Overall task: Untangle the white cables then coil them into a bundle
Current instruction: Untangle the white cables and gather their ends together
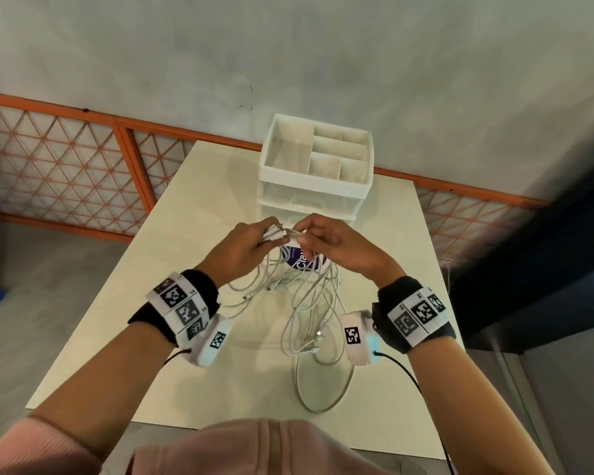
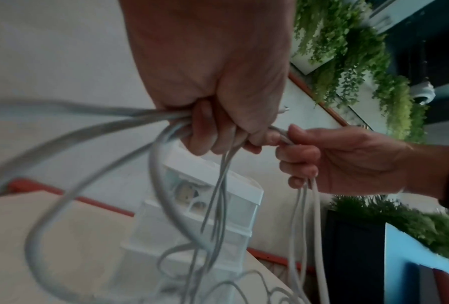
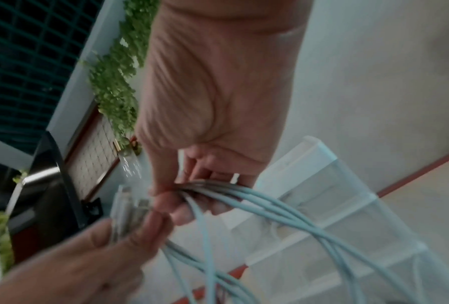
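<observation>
Several white cables [image 1: 309, 313] hang in tangled loops from both of my hands down onto the cream table [image 1: 186, 354]. My left hand [image 1: 264, 234] grips a bunch of cable strands, with the plug ends [image 3: 123, 207] sticking out past its fingers. Right beside it, my right hand [image 1: 311, 238] pinches strands of the same bunch. In the left wrist view the left hand [image 2: 218, 133] is fisted round the cables [image 2: 317, 216], and the right hand [image 2: 309, 156] touches it. The right wrist view shows the right hand [image 3: 182, 197] pinching the cables [image 3: 270, 203] next to the left hand [image 3: 119, 246].
A white desk organizer [image 1: 312, 181] with open top compartments and clear drawers stands at the table's far edge, just beyond my hands. A purple printed item [image 1: 295, 260] lies on the table under the hanging cables. An orange lattice railing [image 1: 66, 166] runs behind the table.
</observation>
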Demonstrator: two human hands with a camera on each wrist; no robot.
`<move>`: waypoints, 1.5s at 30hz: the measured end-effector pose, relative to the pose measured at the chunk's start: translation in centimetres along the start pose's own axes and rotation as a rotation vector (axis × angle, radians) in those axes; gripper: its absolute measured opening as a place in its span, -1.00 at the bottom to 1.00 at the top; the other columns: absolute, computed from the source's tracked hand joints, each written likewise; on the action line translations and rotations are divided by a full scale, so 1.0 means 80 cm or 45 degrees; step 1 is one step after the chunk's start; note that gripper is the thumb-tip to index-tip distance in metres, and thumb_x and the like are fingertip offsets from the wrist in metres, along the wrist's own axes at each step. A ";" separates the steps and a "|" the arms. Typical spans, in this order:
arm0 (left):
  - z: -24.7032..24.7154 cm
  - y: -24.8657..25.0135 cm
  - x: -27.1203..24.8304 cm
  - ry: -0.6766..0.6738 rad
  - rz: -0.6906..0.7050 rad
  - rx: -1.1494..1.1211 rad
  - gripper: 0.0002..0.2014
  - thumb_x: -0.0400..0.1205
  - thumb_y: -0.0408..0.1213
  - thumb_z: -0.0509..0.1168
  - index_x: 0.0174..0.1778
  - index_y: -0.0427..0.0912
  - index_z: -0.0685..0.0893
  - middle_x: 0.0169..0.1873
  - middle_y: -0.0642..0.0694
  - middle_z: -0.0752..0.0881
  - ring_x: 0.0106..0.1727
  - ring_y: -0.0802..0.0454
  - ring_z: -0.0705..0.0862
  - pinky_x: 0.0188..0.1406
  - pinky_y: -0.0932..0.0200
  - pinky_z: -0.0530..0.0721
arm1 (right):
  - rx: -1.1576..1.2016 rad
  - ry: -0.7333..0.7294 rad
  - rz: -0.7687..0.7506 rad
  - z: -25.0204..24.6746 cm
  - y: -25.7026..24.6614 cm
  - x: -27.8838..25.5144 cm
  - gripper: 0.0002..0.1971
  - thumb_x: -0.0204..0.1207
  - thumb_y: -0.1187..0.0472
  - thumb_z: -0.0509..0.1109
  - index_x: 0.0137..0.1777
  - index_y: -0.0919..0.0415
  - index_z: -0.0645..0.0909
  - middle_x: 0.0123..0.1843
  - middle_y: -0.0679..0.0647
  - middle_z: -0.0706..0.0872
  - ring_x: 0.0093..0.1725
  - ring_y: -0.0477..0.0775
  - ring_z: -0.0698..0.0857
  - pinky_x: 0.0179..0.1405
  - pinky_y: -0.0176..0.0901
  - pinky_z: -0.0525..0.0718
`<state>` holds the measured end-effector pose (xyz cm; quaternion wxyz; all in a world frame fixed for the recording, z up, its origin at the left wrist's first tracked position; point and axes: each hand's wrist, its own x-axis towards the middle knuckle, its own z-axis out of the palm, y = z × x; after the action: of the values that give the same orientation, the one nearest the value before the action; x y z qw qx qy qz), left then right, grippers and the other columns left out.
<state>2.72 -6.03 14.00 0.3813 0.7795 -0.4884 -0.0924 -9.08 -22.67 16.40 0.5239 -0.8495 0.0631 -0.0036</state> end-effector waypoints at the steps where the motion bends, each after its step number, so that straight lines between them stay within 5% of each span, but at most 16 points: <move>1: -0.008 0.001 0.003 0.011 0.025 0.043 -0.83 0.68 -0.27 0.25 0.02 -0.33 0.58 -0.55 0.09 0.48 -0.52 0.18 0.48 -0.44 0.41 0.37 | 0.047 0.013 0.018 -0.002 0.007 -0.003 -0.80 0.59 0.21 0.36 0.12 0.31 0.54 -0.25 0.10 0.67 -0.21 0.09 0.63 -0.10 -0.01 0.57; 5: -0.034 0.017 0.012 0.179 0.107 0.030 -0.89 0.67 -0.36 0.23 0.07 -0.27 0.55 -0.59 0.06 0.47 -0.59 0.26 0.48 -0.53 0.29 0.31 | 0.069 0.047 0.092 0.003 0.045 -0.008 -0.87 0.52 0.27 0.44 0.01 0.24 0.58 -0.17 0.02 0.69 -0.13 0.01 0.70 0.03 -0.04 0.61; 10: -0.055 0.031 0.022 0.500 0.133 -0.017 -0.99 0.69 -0.38 0.21 -0.03 -0.21 0.52 -0.66 0.08 0.38 -0.63 0.10 0.47 -0.63 0.48 0.30 | -0.037 0.092 0.212 0.013 0.092 -0.018 -0.92 0.47 0.14 0.49 -0.14 -0.09 0.66 -0.16 -0.13 0.73 -0.12 -0.20 0.69 0.10 -0.27 0.57; 14: -0.059 0.025 0.023 0.679 0.087 -0.037 -0.86 0.71 -0.29 0.18 0.07 -0.29 0.53 -0.61 -0.14 0.45 -0.59 -0.10 0.38 -0.53 0.37 0.31 | -0.091 0.136 0.270 0.008 0.116 -0.027 -0.93 0.47 0.27 0.49 -0.09 0.13 0.69 -0.08 0.00 0.75 -0.06 -0.22 0.71 0.10 -0.42 0.57; 16: -0.065 0.025 0.024 0.777 0.039 -0.082 -0.85 0.72 -0.26 0.17 0.13 -0.23 0.53 -0.52 -0.36 0.55 -0.54 -0.16 0.45 -0.50 0.16 0.37 | -0.211 0.183 0.295 0.004 0.131 -0.035 -0.94 0.53 0.27 0.42 -0.06 0.20 0.71 -0.09 0.03 0.76 -0.15 -0.41 0.67 0.00 -0.54 0.52; 18: -0.072 0.023 0.024 0.802 0.013 -0.070 -0.81 0.72 -0.26 0.18 0.17 -0.28 0.54 -0.52 -0.38 0.54 -0.51 -0.09 0.49 -0.53 0.21 0.35 | -0.281 0.223 0.379 0.004 0.150 -0.043 -0.85 0.61 0.22 0.32 -0.14 0.09 0.69 -0.13 0.03 0.76 -0.18 -0.35 0.68 0.06 -0.34 0.56; 21: -0.071 0.020 0.024 0.774 -0.010 -0.009 -0.78 0.70 -0.32 0.19 0.23 -0.32 0.53 -0.64 -0.10 0.39 -0.62 0.11 0.44 -0.62 0.30 0.29 | -0.385 0.151 0.557 0.008 0.170 -0.050 -0.80 0.61 0.03 0.29 -0.20 0.02 0.66 -0.11 -0.11 0.74 0.03 -0.01 0.69 0.29 0.03 0.51; 23: -0.065 0.019 0.024 0.799 -0.031 -0.049 -0.76 0.71 -0.32 0.19 0.24 -0.33 0.52 -0.60 -0.15 0.45 -0.58 0.07 0.45 -0.61 0.24 0.32 | -0.357 0.179 0.625 0.009 0.173 -0.055 -0.77 0.55 -0.05 0.36 -0.12 0.11 0.66 -0.14 -0.19 0.65 -0.01 -0.04 0.62 0.24 -0.04 0.43; 27: -0.063 0.019 0.027 0.870 -0.036 -0.091 -0.75 0.71 -0.31 0.19 0.23 -0.38 0.53 -0.49 -0.29 0.53 -0.56 0.26 0.46 -0.55 0.37 0.39 | -0.166 0.332 0.547 0.007 0.165 -0.061 -0.79 0.49 0.15 0.47 0.06 0.22 0.74 -0.13 -0.04 0.57 -0.17 -0.18 0.56 -0.07 -0.42 0.45; 29: -0.063 0.019 0.029 0.869 -0.037 -0.086 -0.72 0.71 -0.26 0.19 0.24 -0.39 0.53 -0.46 -0.41 0.57 -0.55 0.24 0.46 -0.54 0.33 0.38 | -0.298 0.377 0.563 0.009 0.166 -0.060 -0.79 0.52 0.14 0.44 0.09 0.18 0.73 -0.05 -0.04 0.54 -0.01 -0.07 0.56 0.13 -0.24 0.47; 32: -0.062 0.022 0.031 0.861 -0.007 -0.071 -0.73 0.71 -0.25 0.19 0.20 -0.39 0.54 -0.46 -0.41 0.57 -0.53 0.21 0.45 -0.53 0.29 0.35 | -0.410 0.445 0.604 0.010 0.168 -0.055 -0.64 0.47 0.24 0.44 0.27 0.06 0.60 0.35 0.09 0.44 0.38 0.13 0.40 0.45 0.10 0.33; 35: -0.060 0.026 0.032 0.880 -0.004 -0.066 -0.76 0.71 -0.30 0.19 0.17 -0.40 0.55 -0.51 -0.25 0.50 -0.56 0.24 0.45 -0.55 0.33 0.35 | -0.337 0.453 0.557 0.005 0.163 -0.050 -0.40 0.45 0.37 0.41 0.47 0.02 0.40 0.54 0.22 0.21 0.55 0.23 0.27 0.44 -0.05 0.34; 38: -0.058 0.029 0.033 0.900 -0.003 -0.056 -0.78 0.70 -0.32 0.20 0.17 -0.39 0.55 -0.52 -0.24 0.49 -0.57 0.21 0.45 -0.56 0.31 0.34 | -0.336 0.452 0.539 -0.003 0.156 -0.046 -0.32 0.43 0.50 0.34 0.52 0.04 0.34 0.58 0.28 0.13 0.48 0.23 0.38 0.20 -0.28 0.41; 40: -0.056 0.032 0.034 0.903 0.019 -0.058 -0.78 0.70 -0.30 0.20 0.12 -0.40 0.56 -0.51 -0.25 0.49 -0.52 0.18 0.46 -0.52 0.22 0.32 | -0.417 0.397 0.521 -0.007 0.151 -0.040 -0.23 0.40 0.53 0.34 0.55 -0.05 0.30 0.63 0.28 0.07 0.53 0.27 0.33 0.31 -0.18 0.40; 43: -0.054 0.037 0.038 0.844 0.033 -0.073 -0.77 0.71 -0.25 0.18 0.09 -0.39 0.55 -0.50 -0.12 0.47 -0.47 -0.07 0.43 -0.42 0.14 0.31 | -0.565 0.254 0.361 -0.012 0.136 -0.027 -0.16 0.35 0.24 0.56 0.56 -0.23 0.25 0.69 0.06 0.07 0.65 0.19 0.13 0.59 0.29 0.16; 45: -0.050 0.042 0.041 0.783 0.045 -0.075 -0.80 0.71 -0.28 0.19 0.10 -0.35 0.55 -0.54 0.02 0.42 -0.56 -0.05 0.38 -0.46 0.20 0.29 | -0.359 0.240 0.285 -0.009 0.106 -0.016 -0.16 0.27 -0.05 0.61 0.53 -0.28 0.27 0.63 -0.12 0.29 0.59 0.02 0.28 0.59 0.19 0.22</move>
<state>4.14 -7.54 19.82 0.5352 0.7509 -0.3605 0.1404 -11.27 -26.91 9.22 0.3886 -0.8980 0.2057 -0.0160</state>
